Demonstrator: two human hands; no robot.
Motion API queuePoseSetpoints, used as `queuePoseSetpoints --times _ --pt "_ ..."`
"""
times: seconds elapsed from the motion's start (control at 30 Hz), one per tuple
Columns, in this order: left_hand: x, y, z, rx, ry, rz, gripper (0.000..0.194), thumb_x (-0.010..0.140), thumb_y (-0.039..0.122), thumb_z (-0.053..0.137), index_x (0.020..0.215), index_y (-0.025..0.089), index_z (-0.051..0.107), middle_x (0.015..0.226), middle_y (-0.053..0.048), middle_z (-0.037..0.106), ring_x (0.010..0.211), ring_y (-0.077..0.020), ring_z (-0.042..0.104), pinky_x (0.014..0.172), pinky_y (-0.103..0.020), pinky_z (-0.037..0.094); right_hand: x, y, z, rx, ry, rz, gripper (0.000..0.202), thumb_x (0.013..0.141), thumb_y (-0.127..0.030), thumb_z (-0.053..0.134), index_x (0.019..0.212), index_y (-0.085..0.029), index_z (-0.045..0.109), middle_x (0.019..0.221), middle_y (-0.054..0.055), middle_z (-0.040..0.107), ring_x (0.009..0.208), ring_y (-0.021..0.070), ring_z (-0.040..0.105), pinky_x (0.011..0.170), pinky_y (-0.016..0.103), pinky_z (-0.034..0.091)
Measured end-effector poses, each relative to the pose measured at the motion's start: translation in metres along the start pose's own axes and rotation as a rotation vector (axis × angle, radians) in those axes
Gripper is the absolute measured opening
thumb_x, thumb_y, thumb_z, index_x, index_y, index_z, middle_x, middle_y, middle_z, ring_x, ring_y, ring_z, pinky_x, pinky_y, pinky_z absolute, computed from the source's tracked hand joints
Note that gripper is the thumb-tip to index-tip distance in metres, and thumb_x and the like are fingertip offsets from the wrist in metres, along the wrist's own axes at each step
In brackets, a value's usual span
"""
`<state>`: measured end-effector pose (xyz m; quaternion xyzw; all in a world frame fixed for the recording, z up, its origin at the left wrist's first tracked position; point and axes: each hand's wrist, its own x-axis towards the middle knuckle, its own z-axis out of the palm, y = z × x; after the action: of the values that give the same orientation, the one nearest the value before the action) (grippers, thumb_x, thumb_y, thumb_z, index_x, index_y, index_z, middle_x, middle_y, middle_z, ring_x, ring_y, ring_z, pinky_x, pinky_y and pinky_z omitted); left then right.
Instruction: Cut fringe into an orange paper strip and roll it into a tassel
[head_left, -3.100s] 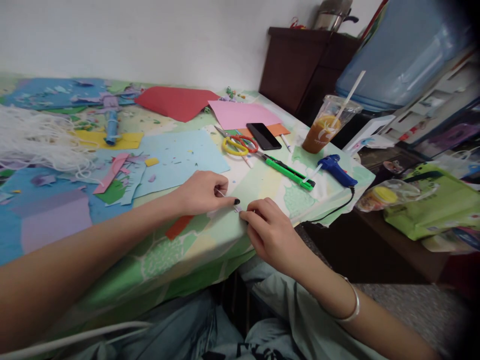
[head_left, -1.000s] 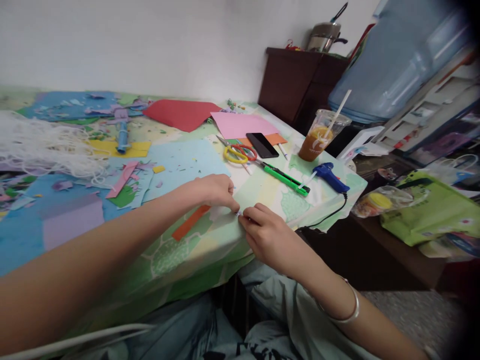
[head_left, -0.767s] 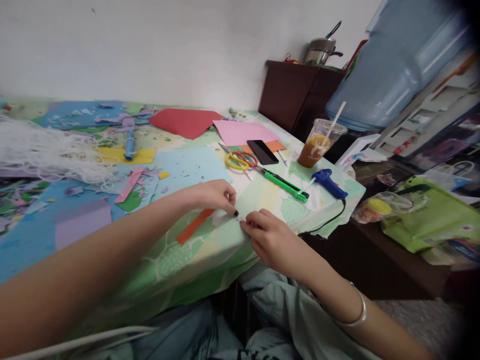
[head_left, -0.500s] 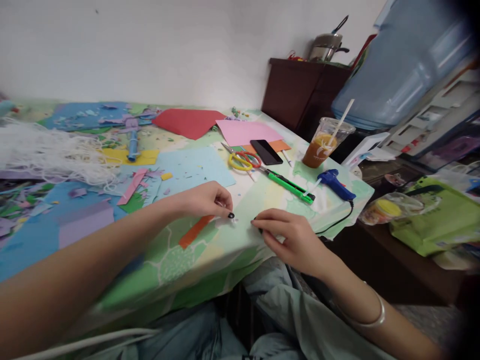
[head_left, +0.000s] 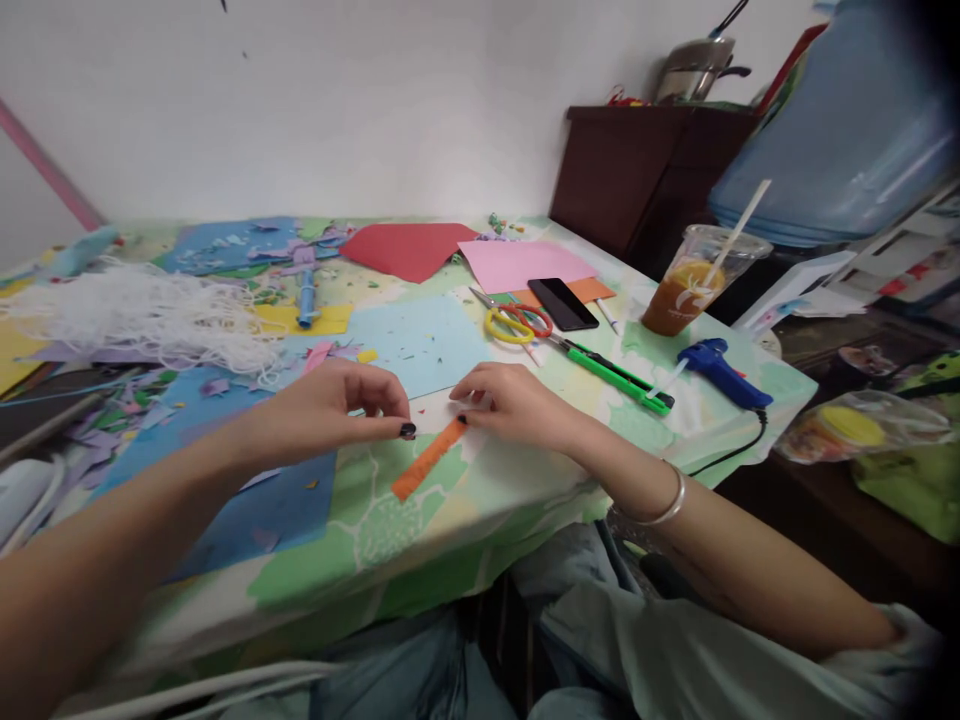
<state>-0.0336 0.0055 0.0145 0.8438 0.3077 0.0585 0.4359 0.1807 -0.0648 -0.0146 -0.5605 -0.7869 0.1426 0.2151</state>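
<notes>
My left hand (head_left: 341, 405) hovers over the near part of the table, its fingers loosely curled and its thumb stretched out apart from them. I see nothing between them. Close to its right, my right hand (head_left: 510, 400) is low over the table, with a gap between index finger and thumb. An orange paper strip (head_left: 427, 462) lies slantwise on the flowered tablecloth, its upper end at my right thumb tip. Behind the hands is a light blue paper sheet (head_left: 420, 345) with small scraps on it.
Right of the hands lie scissors (head_left: 514, 325), a green utility knife (head_left: 615, 378), a phone (head_left: 564, 304) and a corded blue glue gun (head_left: 724, 375). A drink cup (head_left: 686, 290) stands behind. White shredded strands (head_left: 150, 315) and paper scraps (head_left: 105, 440) cover the left.
My right hand has moved left to the orange strip's upper end. My left hand has drawn back left, away from the strip, and its fingers have parted. The view has shifted left.
</notes>
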Motion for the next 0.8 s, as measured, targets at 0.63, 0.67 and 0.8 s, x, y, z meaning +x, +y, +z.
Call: queuePoseSetpoints --times 0.63,0.67,0.8 --pt "0.010 0.010 0.015 0.117 0.189 0.047 0.015 0.078 0.031 0.059 0.081 0.023 0.072 0.075 0.001 0.070 0.066 -0.0117 0.058 0.063 -0.023 0.044 -0.015 0.026 -0.028 0.290 -0.059 0.220 0.005 0.073 -0.011 0.057 0.075 -0.015 0.057 0.071 0.001 0.059 0.063 0.0122 0.053 0.055 0.023 0.041" --pt "0.014 0.012 0.017 0.120 0.194 0.043 0.015 0.077 0.029 0.059 0.080 0.023 0.072 0.074 0.001 0.070 0.065 -0.0117 0.058 0.063 -0.023 0.043 -0.019 0.029 -0.030 0.305 -0.049 0.239 0.005 0.074 -0.011 0.055 0.076 -0.015 0.057 0.071 0.001 0.059 0.062 0.0121 0.052 0.055 0.023 0.041" --pt "0.033 0.016 0.026 0.120 0.204 0.024 0.016 0.075 0.027 0.057 0.080 0.021 0.071 0.074 0.001 0.070 0.063 -0.0125 0.057 0.060 -0.024 0.042 -0.039 0.040 -0.032 0.342 -0.008 0.355 0.008 0.075 -0.012 0.052 0.080 -0.015 0.058 0.066 0.000 0.056 0.058 0.0121 0.052 0.051 0.023 0.041"
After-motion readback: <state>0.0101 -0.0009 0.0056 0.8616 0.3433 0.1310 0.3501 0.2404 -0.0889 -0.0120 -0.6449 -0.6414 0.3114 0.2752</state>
